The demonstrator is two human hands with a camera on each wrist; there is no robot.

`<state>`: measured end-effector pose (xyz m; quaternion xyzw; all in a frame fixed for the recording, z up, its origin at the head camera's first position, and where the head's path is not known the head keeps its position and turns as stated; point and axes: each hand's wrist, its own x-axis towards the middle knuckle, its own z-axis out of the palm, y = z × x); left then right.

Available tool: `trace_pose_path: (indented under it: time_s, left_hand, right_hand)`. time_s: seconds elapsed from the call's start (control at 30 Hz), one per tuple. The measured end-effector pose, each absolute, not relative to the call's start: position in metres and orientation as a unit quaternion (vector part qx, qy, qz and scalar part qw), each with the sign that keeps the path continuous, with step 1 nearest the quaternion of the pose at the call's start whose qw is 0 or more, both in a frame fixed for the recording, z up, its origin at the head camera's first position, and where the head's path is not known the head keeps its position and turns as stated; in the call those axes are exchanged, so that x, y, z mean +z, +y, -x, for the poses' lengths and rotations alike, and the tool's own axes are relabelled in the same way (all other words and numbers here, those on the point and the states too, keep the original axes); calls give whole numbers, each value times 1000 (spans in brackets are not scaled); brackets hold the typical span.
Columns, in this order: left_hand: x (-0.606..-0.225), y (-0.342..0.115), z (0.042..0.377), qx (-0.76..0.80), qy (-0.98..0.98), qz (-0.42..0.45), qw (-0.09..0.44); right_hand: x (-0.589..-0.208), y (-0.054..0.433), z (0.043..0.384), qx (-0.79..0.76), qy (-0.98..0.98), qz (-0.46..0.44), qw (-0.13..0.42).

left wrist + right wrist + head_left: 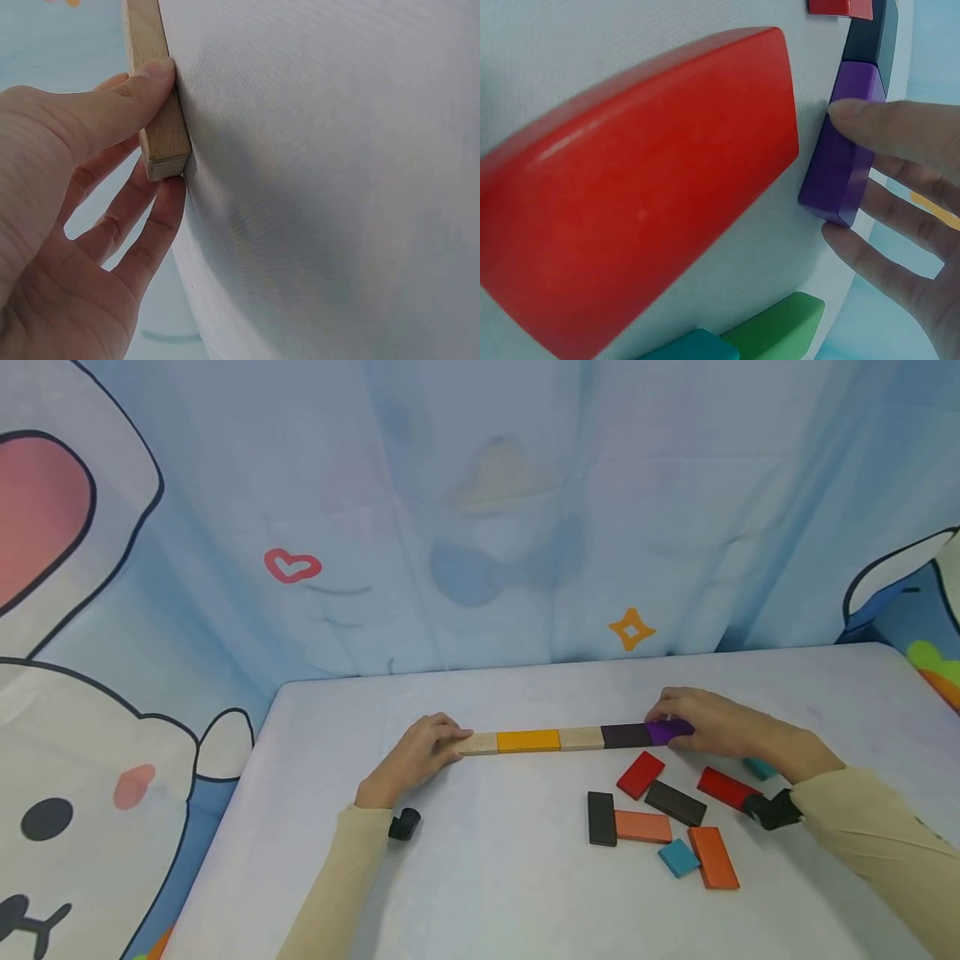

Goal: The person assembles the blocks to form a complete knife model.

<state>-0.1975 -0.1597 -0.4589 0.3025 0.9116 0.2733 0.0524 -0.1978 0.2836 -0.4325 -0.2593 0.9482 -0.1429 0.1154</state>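
Observation:
A straight row of blocks lies end to end on the white table. From the left it has a plain wooden block, a yellow block, a second plain wooden block, a black block and a purple block. At the left end my left hand pinches the first wooden block between thumb and fingers. My right hand pinches the purple block at the other end, its thumb on the near side. One end of the purple block meets the black one.
Loose blocks lie in front of the row at right: red, black, another black, orange, blue and a second orange. Under my right wrist are another red block, a teal block and a green block.

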Motion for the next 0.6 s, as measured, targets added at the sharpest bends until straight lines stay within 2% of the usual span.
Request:
trace_pose_path:
  time_s: [0.3, 0.6]
  left_hand:
    - [-458, -158, 197, 278, 911, -300, 53]
    - [-458, -158, 197, 279, 913, -294, 56]
  right_hand:
    - [-433, 287, 197, -162, 946, 258, 108]
    - [-407, 290, 182, -141, 951, 272, 40]
